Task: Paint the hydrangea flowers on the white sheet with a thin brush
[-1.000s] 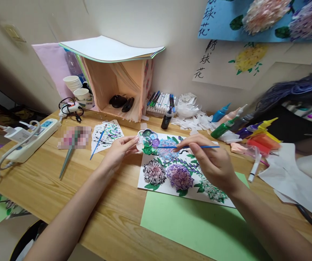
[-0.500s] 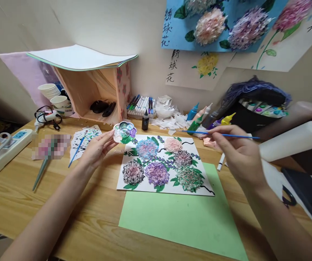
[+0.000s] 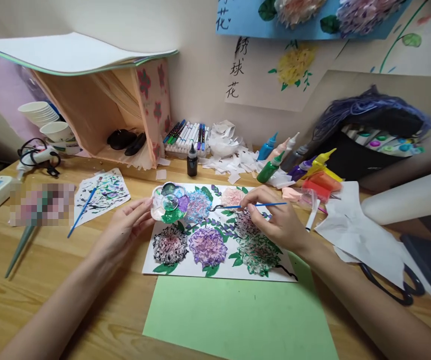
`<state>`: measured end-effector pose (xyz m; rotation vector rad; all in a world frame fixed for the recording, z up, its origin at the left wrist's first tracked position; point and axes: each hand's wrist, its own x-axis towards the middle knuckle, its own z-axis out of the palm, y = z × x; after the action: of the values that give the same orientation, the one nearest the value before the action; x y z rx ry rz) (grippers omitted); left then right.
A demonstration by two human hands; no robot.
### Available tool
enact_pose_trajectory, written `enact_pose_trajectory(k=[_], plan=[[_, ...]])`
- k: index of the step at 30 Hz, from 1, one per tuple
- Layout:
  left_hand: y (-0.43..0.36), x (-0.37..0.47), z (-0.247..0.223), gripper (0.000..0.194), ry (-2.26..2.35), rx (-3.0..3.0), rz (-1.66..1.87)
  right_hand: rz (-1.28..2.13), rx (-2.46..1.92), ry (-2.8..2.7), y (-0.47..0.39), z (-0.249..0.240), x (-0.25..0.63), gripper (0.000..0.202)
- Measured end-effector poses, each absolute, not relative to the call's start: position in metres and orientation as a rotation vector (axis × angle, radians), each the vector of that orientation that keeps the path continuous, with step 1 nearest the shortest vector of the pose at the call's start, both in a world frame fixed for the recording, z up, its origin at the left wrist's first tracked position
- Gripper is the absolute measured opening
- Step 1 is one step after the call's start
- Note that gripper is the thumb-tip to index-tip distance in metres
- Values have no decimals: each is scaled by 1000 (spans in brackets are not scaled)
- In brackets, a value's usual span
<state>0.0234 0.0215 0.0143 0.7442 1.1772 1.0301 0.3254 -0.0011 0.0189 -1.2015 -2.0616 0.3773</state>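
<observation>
Between the fingers of my left hand (image 3: 130, 220) is a flower-shaped paint palette (image 3: 169, 202), its wells smeared with green, purple, black and white. It is held above the upper left of the white flower picture (image 3: 221, 266). My right hand (image 3: 275, 217) pinches a thin blue paintbrush (image 3: 234, 206) over the picture's upper right, its tip pointing left toward a black stem line. Whether the tip touches the paper I cannot tell. Raised paper blossoms with painted green leaves cover the picture, which lies on a green sheet (image 3: 234, 315).
A second brush (image 3: 83, 207) rests on a paint-marked paper (image 3: 113, 195) at left. Behind stand a black paint bottle (image 3: 192, 162), a green paint bottle (image 3: 270, 170) among several others, paper scraps (image 3: 234, 165) and markers (image 3: 187, 137). Black-handled scissors (image 3: 386, 285) lie at right under white paper.
My right hand has moved left and down, bringing the brush from beyond the picture to over it. The palette now overlaps the picture's upper left. The view has shifted closer.
</observation>
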Motion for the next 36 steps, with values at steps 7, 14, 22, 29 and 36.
enact_pose_trajectory(k=[7,14,22,29,36], plan=[[17,24,18,17,1197,683,1066,357,-1163,-2067,4,12,329,10],[18,23,15,19,1209,687,1057,249,-1153,-1991,6,16,339,13],[17,24,16,28,1184,735,1045,81,-1081,-2118,-5,13,322,15],[16,26,18,22,1222,727,1051,47,-1093,-2143,-3,9,319,14],[13,29,19,20,1222,711,1029,58,-1093,-2169,-4,9,317,14]])
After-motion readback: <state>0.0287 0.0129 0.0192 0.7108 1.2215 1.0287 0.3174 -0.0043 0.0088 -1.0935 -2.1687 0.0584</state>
